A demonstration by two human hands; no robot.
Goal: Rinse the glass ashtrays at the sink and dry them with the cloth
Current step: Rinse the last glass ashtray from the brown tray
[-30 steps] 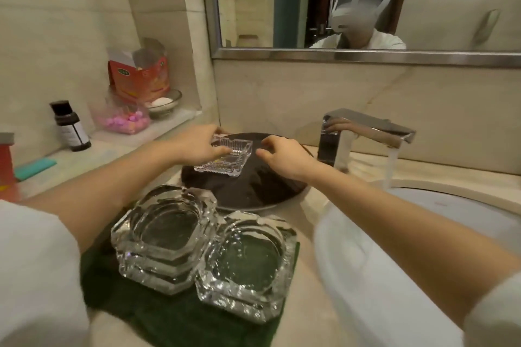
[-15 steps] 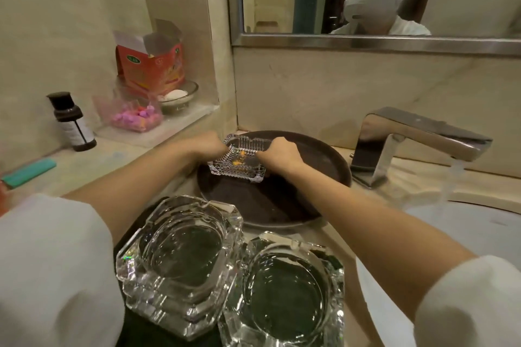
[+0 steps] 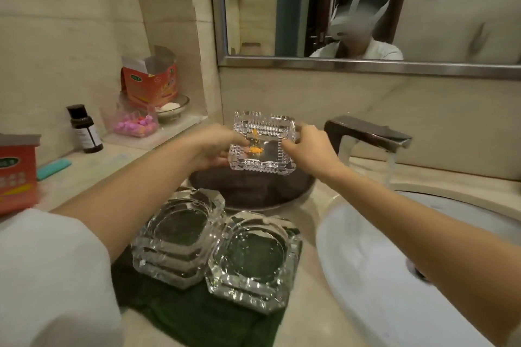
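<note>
A square ribbed glass ashtray (image 3: 267, 132) with orange crumbs inside is held tilted above the dark round tray (image 3: 253, 191). My left hand (image 3: 214, 146) grips its left edge and my right hand (image 3: 307, 149) grips its right edge. Nearer to me, a stack of octagonal glass ashtrays (image 3: 177, 236) and a single octagonal ashtray (image 3: 253, 256) sit on a dark green cloth (image 3: 197, 315). To the right, the faucet (image 3: 369, 135) runs water into the white sink (image 3: 366, 262).
On the left counter stand a brown bottle (image 3: 84, 128), a clear box of pink items (image 3: 134, 124), an open red carton (image 3: 150, 82), a soap dish (image 3: 172, 107), a teal lighter (image 3: 53, 167) and another red box (image 3: 17, 175). A mirror (image 3: 366, 5) hangs above.
Both hands have lifted the square ashtray up off the dark tray and tilted it toward me. My view has shifted left and closer.
</note>
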